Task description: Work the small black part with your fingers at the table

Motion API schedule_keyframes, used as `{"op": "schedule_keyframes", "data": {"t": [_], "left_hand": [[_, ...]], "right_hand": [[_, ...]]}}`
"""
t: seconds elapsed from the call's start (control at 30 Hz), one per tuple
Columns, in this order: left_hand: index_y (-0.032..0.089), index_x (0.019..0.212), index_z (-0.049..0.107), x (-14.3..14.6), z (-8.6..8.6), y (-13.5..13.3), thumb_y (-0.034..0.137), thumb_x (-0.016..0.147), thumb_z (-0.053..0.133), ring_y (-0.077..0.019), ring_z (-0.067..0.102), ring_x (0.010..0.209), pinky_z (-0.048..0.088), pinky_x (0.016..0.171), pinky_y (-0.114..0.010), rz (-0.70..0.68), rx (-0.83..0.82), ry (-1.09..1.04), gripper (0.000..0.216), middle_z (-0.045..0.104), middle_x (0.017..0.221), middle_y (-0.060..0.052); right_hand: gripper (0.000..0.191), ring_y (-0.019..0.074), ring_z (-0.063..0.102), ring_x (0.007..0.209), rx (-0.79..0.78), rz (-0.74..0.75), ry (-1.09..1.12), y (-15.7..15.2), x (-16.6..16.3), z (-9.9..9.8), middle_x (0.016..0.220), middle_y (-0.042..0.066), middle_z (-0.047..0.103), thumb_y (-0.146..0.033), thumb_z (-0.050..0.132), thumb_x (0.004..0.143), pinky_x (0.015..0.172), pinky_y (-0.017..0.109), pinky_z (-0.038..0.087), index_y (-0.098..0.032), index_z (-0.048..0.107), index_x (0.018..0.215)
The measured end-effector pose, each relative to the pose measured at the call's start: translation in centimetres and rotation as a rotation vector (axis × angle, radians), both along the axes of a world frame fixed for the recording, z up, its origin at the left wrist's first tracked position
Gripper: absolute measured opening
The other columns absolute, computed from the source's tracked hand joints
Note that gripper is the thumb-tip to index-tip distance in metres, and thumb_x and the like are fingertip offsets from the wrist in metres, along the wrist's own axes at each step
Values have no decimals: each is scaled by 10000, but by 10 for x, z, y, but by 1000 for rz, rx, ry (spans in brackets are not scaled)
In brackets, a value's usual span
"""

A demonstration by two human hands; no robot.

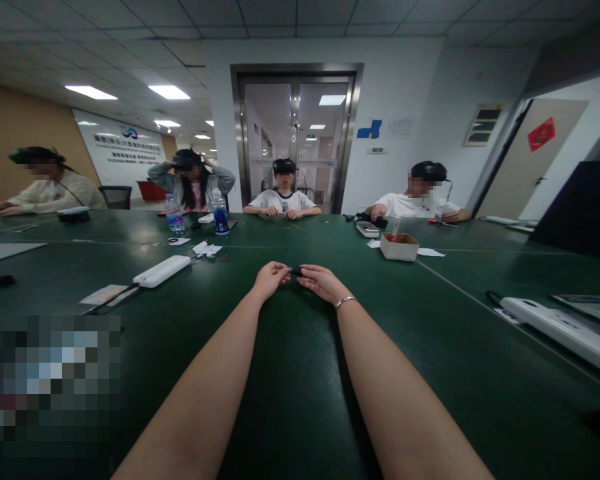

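Both my arms stretch out over a dark green table (290,400). My left hand (270,278) and my right hand (319,280) meet at the fingertips, each pinched on one end of a small black object (296,271) held just above the tabletop. It is too small to name. A thin bracelet (345,301) circles my right wrist.
White power strips lie at left (161,271) and right (565,331). A small cardboard box (399,246), two water bottles (221,213) and paper scraps sit further back. Several people wearing headsets sit along the far and left sides. A dark laptop lid (583,207) stands at right.
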State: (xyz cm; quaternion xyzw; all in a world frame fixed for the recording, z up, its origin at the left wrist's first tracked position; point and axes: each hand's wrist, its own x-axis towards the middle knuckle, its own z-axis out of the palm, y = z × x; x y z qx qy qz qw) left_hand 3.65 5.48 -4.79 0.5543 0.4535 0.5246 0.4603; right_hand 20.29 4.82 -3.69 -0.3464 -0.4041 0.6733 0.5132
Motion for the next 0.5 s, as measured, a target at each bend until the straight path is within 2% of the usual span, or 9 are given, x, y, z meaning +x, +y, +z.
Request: {"op": "schedule_keyframes", "data": {"t": [0.13,0.5], "left_hand": [[103,857,567,-3,-4,4,218,761,615,-113,611,616,457,555,-216,-3,39,30,157,637,694,-59],[103,790,574,-3,2,-1,279,720,652,-99,569,555,423,516,-211,-1,48,79,206,614,627,-32]], "right_hand": [[154,92,609,529,-14,-10,-43,-1,0,2,682,44,620,6,561,794,460,140,505,-96,578,908],[140,95,611,566,-3,-6,-9,2,2,-2,739,63,636,7,585,768,536,173,534,-96,604,862]]}}
